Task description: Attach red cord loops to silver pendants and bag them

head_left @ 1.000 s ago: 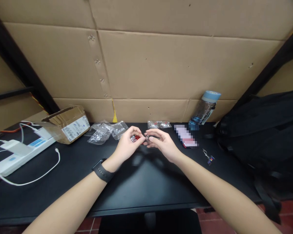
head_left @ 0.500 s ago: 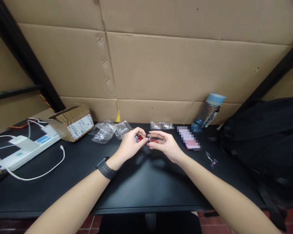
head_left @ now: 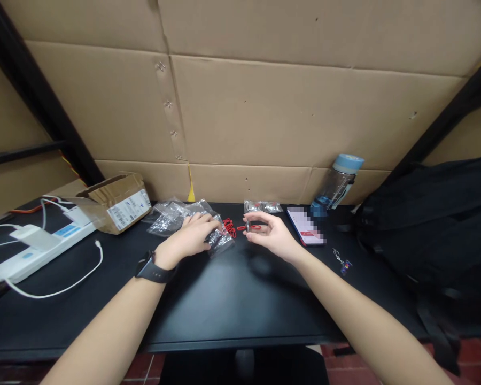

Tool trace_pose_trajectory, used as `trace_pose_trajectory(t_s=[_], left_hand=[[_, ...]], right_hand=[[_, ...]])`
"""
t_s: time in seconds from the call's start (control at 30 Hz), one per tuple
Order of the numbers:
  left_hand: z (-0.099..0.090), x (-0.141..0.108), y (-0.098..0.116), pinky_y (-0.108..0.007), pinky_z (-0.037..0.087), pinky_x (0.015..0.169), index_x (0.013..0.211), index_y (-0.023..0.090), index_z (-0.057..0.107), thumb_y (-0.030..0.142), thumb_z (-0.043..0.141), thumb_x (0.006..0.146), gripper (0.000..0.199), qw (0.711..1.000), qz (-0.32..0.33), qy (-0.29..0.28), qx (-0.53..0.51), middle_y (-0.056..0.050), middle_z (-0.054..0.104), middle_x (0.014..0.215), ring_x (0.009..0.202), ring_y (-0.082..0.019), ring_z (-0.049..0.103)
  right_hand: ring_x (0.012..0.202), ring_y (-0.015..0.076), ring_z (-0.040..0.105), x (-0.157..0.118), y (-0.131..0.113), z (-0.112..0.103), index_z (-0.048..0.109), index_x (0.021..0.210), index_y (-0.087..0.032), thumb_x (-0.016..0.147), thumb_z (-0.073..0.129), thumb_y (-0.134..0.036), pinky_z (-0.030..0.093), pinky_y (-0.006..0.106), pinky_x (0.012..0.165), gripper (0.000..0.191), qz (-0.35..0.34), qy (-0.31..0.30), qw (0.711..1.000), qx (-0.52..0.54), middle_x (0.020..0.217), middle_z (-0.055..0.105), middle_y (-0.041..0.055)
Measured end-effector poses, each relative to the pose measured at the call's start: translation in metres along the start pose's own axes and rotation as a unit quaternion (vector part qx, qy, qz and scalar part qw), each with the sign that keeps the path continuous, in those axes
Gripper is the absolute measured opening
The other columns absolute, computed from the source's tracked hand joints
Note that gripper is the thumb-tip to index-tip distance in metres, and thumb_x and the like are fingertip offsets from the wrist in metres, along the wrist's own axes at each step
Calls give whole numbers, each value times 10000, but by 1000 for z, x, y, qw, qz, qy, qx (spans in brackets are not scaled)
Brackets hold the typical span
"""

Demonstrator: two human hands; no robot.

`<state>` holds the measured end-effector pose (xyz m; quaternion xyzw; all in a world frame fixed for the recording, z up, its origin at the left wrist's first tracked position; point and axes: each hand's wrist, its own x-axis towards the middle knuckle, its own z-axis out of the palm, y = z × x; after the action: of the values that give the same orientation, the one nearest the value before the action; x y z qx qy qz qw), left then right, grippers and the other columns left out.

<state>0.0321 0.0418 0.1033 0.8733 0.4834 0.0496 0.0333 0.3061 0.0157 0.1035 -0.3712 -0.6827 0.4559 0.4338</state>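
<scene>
My right hand (head_left: 270,235) holds a small, round, clear disc (head_left: 247,224) upright between thumb and fingertips. A red cord loop (head_left: 255,228) shows behind the disc, within the curve of the fingers. To the left, my left hand (head_left: 194,235) is palm down over a clear plastic bag (head_left: 223,243), its fingers curved and apart from the thumb. Its fingertips reach the plastic, though part of that contact is hidden. A bundle of red cords (head_left: 228,229) lies at the bag's upper edge, just right of the left fingers.
Crumpled clear bags (head_left: 166,216) lie behind my left hand. Small clear packets (head_left: 262,206) rest by the cardboard wall. A phone (head_left: 304,227), keychain (head_left: 344,264), water bottle (head_left: 339,184) and black backpack (head_left: 433,240) are right; a cardboard box (head_left: 122,206) and power strip (head_left: 44,251) left.
My left hand has moved left, away from the right hand, and turned palm down over the plastic bag. The right hand keeps the disc in nearly the same place. The red cords are more exposed.
</scene>
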Motion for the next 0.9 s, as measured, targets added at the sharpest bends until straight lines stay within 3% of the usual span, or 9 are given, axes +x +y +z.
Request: trace_pose_trajectory(t_s=[0.13, 0.3, 0.47, 0.63, 0.7, 0.8, 0.9], left_hand=[[-5, -1, 8, -469, 378, 1027, 1236, 323, 632, 200, 803, 704, 572, 999, 16, -25, -24, -55, 573, 1301, 1231, -332, 479], [-7, -11, 35, -465, 396, 1013, 1166, 326, 679, 298, 836, 717, 477, 994, 84, -65, -29, -49, 589, 1266, 1201, -329, 489], [2, -22, 72, -437, 419, 998, 1163, 273, 650, 404, 782, 811, 398, 989, 145, -18, -19, -70, 619, 1210, 1174, -299, 531], [2, -26, 88, -422, 442, 989, 1145, 212, 651, 317, 659, 923, 245, 989, 142, 27, 5, -92, 653, 1138, 1136, -281, 586], [-1, -32, 88, -411, 455, 985, 1181, 237, 653, 292, 623, 943, 247, 987, 158, 11, -4, -85, 653, 1179, 1120, -267, 603], [-4, -44, 89, -431, 475, 984, 1299, 342, 620, 338, 677, 901, 402, 982, 186, -36, -12, -64, 611, 1321, 1150, -289, 603], [-2, -52, 93, -492, 467, 1022, 1377, 410, 574, 362, 708, 872, 525, 984, 169, -53, -7, -63, 567, 1401, 1219, -333, 570]], right_hand=[[992, 182, 667, -2, -7, -5, 670, 1240, -238, 783, 710, -180, 583, 329, 850, 463, -75, -48, 985, -148, 1299, 608, 87], [974, 193, 645, -7, -25, -14, 703, 1175, -223, 709, 740, -139, 520, 328, 912, 475, -140, -152, 935, -287, 1096, 663, 54], [789, 172, 614, -16, -41, -25, 719, 1019, -209, 683, 760, -195, 486, 276, 748, 339, -91, -251, 883, -386, 902, 655, 19], [762, 182, 606, -19, -43, -28, 729, 943, -201, 694, 762, -265, 458, 272, 703, 260, -28, -275, 854, -440, 863, 657, 31], [756, 188, 604, -19, -42, -28, 729, 930, -192, 703, 763, -297, 453, 274, 690, 253, -8, -280, 844, -457, 840, 655, 37], [761, 195, 606, -19, -38, -26, 731, 932, -192, 705, 766, -326, 438, 272, 662, 266, 12, -286, 832, -476, 849, 663, 47], [768, 200, 615, -18, -35, -25, 739, 944, -199, 696, 776, -323, 427, 271, 647, 280, 20, -282, 829, -483, 861, 673, 51]])
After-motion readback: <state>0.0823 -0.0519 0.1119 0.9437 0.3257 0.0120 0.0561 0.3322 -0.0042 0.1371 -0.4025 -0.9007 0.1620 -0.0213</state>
